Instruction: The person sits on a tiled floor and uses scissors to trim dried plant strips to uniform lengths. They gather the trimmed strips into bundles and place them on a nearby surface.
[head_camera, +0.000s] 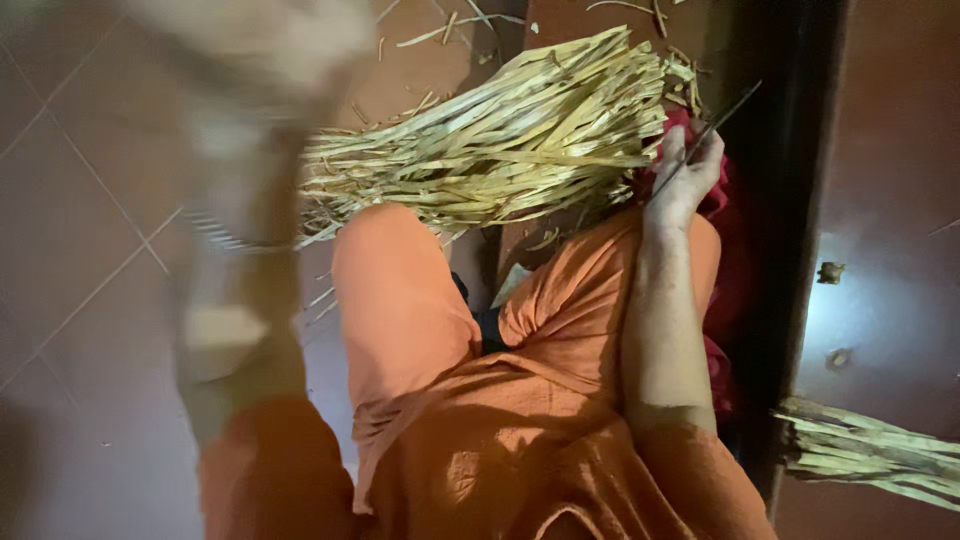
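A thin dark stick (712, 128) is pinched in the closed fingers of the right hand (683, 180), just beside a bundle of pale dry straw (500, 140) spread on the tiled floor (70, 230). The left hand (260, 60) is raised and blurred, so its grip cannot be told.

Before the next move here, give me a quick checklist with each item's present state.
1. Right hand grips the thin blade: ok, fingers closed round it.
2. Blade clear of the orange cloth: ok, it points up and away.
3. Left hand sharp enough to judge: not ok, heavily blurred.
4. What the left hand holds: cannot tell.
5. Straw bundle within reach: ok, it lies beside the right hand, over the knee.
6. Second straw bundle out of the way: ok, it lies apart at the lower right.
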